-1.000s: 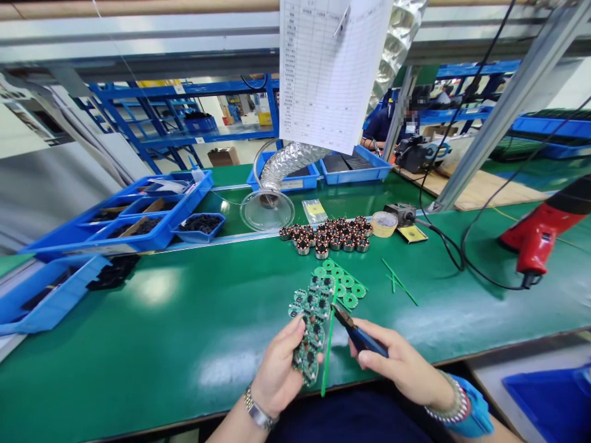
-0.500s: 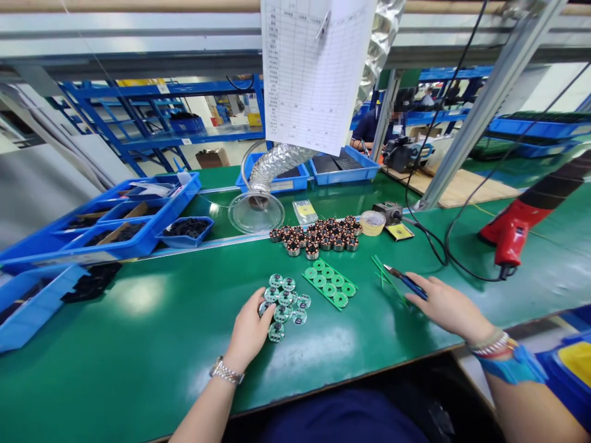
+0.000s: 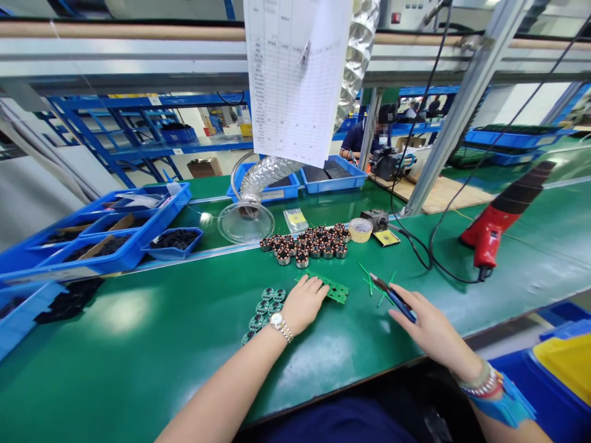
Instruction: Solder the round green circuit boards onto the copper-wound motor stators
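My left hand (image 3: 305, 303) reaches over a green circuit board panel (image 3: 339, 291), its fingers bent over the panel's left part and hiding it. Round green circuit boards (image 3: 262, 311) lie in a cluster beside my left wrist, partly behind it. In my right hand (image 3: 427, 323) is a pair of dark blue cutters (image 3: 397, 299), tips pointing to the upper left. Thin green strips (image 3: 364, 269) lie around the cutters' tips. Copper-wound motor stators (image 3: 302, 255) are grouped behind the panel.
Behind the stators are a tape roll (image 3: 361, 230) and a clear fume hood (image 3: 246, 223). A red heat gun (image 3: 489, 237) with a black cable lies at right. Blue bins (image 3: 174, 252) line the left. A person (image 3: 355, 138) sits across the bench.
My left hand has moved right, from the round boards to the panel, which now looks dark and turned over or changed. My right hand still holds the cutters. The camera view has shifted.
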`<state>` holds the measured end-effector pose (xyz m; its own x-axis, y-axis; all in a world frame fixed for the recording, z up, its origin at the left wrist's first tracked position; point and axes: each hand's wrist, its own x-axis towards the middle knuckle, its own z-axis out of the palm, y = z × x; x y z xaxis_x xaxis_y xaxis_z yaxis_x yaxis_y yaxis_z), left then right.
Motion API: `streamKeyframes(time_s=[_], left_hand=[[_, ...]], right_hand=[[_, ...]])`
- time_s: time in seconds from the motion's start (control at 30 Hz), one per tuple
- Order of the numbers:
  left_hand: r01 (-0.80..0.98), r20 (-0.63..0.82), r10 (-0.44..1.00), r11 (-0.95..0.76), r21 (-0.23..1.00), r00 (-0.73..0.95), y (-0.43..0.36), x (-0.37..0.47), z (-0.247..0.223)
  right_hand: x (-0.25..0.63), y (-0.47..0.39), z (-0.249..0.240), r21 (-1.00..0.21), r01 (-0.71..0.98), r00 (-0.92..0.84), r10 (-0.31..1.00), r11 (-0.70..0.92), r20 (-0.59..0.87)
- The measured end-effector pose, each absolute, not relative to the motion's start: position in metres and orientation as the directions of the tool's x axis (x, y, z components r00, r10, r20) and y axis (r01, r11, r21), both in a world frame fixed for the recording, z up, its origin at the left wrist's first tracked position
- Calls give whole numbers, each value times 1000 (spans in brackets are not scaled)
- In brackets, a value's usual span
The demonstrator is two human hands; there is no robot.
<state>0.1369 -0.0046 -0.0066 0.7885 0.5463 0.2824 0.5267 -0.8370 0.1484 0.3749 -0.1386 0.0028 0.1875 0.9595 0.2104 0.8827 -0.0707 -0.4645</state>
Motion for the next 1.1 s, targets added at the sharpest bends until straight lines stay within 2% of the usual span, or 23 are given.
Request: streamKeyframes(time_s=[0.07,0.13,0.2,0.27,0.33,0.4,0.83,1.03,1.1], left_hand=[[533,335,620,-783,320,709,-8,131,5],[461,329,760,-617,638,560,-15,122,19],[255,184,861,-334,908,474,-22,114,29],[38,29,886,-53,998,462,-28,106,33],[-98,-56,889,112,989,454,-33,99,33],[-169,-79,899,167,971,431,-35,94,30],[-241,-94,890,221,945,447,-34,79,27],[-364,-234,806,478,799,544,-39,85,26],[-423,-253,819,499,756,515,-36,85,25]], right_hand=[[369,-146,1,-550,834,174,964,-35,203],[358,-151,0,-631,776,130,977,7,170],[345,-153,2,-703,710,54,991,48,122],[331,-151,4,-762,643,-18,996,77,84],[319,-149,5,-804,588,-61,996,89,65],[310,-145,6,-827,555,-76,995,90,58],[295,-137,20,-772,631,-52,997,76,56],[293,-137,27,-885,454,-236,972,100,-11],[295,-136,29,-888,451,-263,964,91,-35]])
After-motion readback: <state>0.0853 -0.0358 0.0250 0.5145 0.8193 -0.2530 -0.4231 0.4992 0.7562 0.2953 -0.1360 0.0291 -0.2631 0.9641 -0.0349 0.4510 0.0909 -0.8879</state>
